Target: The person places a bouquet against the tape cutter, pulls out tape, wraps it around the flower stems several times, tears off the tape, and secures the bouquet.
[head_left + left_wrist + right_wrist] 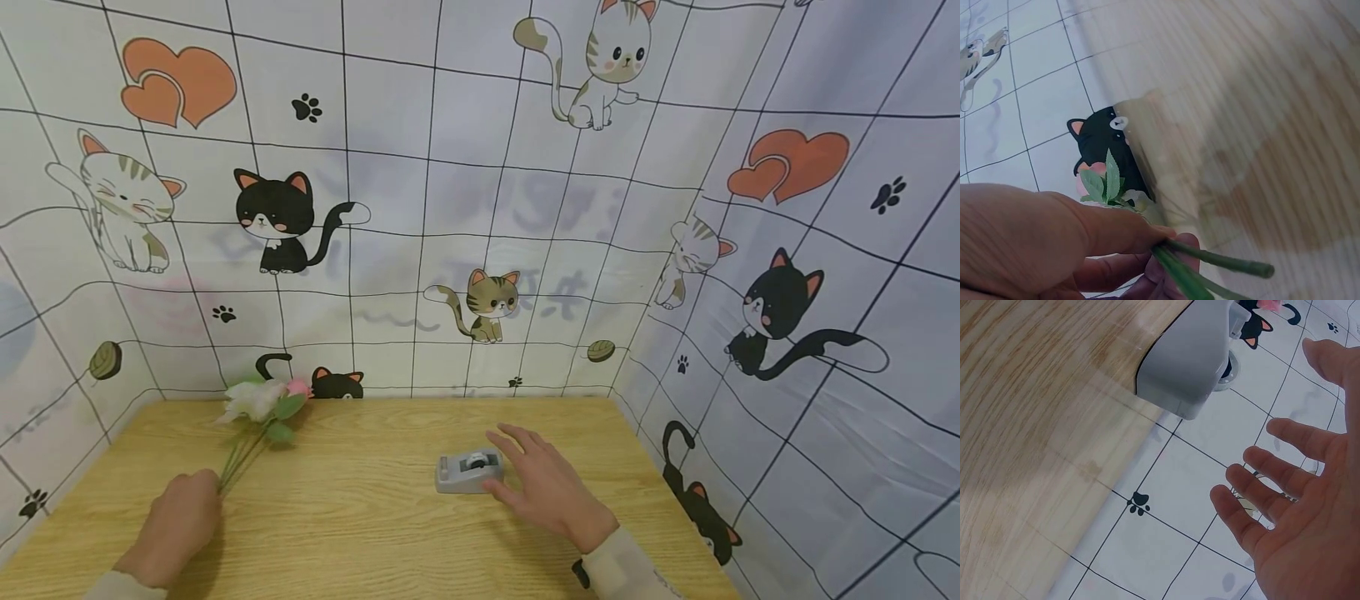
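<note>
On the left of the head view, my left hand (182, 521) grips the green stems (238, 462) of artificial flowers, with a white bloom (255, 400), a pink one (298, 387) and green leaves pointing to the back of the table. In the left wrist view, thumb and fingers pinch the stems (1179, 272), whose cut ends stick out past them. A grey tape dispenser (459, 477) with a small roll sits right of the table's middle. Beside its right end is my right hand (547, 487), fingers spread and holding nothing; the right wrist view shows a gap between the fingers (1272, 494) and the dispenser (1185, 359).
The wood-grain table (352, 517) ends at the back against a white grid-patterned sheet (390, 275) printed with cats, hearts and paws. The sheet also rises along the left and right sides. A dark band (580, 573) shows at the right cuff.
</note>
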Motion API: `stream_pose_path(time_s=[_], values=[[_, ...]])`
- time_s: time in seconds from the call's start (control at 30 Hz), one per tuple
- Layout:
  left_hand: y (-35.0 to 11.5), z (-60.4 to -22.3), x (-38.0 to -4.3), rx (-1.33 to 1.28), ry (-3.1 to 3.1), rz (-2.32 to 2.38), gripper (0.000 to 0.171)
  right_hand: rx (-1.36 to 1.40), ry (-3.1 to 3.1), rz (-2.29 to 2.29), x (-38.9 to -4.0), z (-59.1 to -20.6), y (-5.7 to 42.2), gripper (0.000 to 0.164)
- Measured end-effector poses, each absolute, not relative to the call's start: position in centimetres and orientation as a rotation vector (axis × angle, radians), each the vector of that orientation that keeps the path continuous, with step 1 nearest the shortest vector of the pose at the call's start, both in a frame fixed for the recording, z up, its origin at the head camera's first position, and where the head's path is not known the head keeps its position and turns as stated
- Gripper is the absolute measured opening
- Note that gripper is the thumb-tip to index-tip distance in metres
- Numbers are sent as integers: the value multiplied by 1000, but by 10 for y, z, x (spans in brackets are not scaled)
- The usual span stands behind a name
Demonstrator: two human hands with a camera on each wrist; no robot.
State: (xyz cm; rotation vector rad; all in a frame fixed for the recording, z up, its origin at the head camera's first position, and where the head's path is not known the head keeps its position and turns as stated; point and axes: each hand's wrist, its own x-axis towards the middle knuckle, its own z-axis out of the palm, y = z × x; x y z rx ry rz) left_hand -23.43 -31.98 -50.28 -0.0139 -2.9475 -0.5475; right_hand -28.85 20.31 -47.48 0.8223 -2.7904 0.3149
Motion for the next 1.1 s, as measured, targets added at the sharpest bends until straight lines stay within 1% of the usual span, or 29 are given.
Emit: stream_pose_path(time_s=[0.3, 0.7, 1.1], values=[[-303, -497, -241, 13, -2960, -637, 19, 824, -2781, 301, -288, -472, 199, 73], [-278, -489, -241, -32, -2903, -694, 30, 870, -2739, 309, -290, -473, 193, 75], [-261, -489, -246, -64, -2875, -723, 21, 889, -2753, 325, -289, -469, 186, 73]])
